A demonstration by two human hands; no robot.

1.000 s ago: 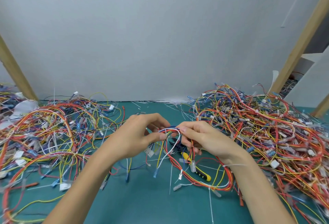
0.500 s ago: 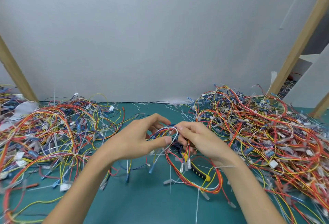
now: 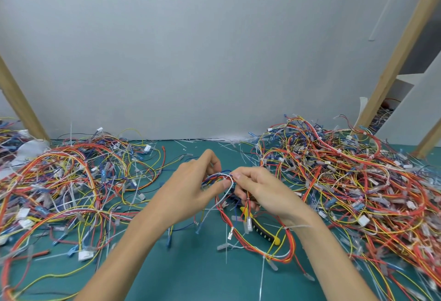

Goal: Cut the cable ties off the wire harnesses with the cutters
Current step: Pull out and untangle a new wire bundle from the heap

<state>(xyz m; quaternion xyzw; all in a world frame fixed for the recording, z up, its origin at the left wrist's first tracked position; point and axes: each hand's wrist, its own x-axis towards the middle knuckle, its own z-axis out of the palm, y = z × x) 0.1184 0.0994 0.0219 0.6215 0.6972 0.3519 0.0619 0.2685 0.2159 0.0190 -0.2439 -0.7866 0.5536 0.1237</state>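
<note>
Pinching a small harness (image 3: 223, 182) between them, both hands meet above the green mat (image 3: 191, 274) at the middle of the view. The left hand (image 3: 191, 188) has its thumb pressed against the wire loop from below, with the fingers curled over the far side, clamped on the bundle. The right hand (image 3: 260, 190) grips the same loop with thumb and forefinger tips closed tight, its other fingers folded around the wires that hang down. The cutters (image 3: 262, 230), yellow and black, lie on the mat under the right wrist, touched by neither hand. One wire pile (image 3: 59, 188) lies left, a bigger pile (image 3: 358, 186) right.
</note>
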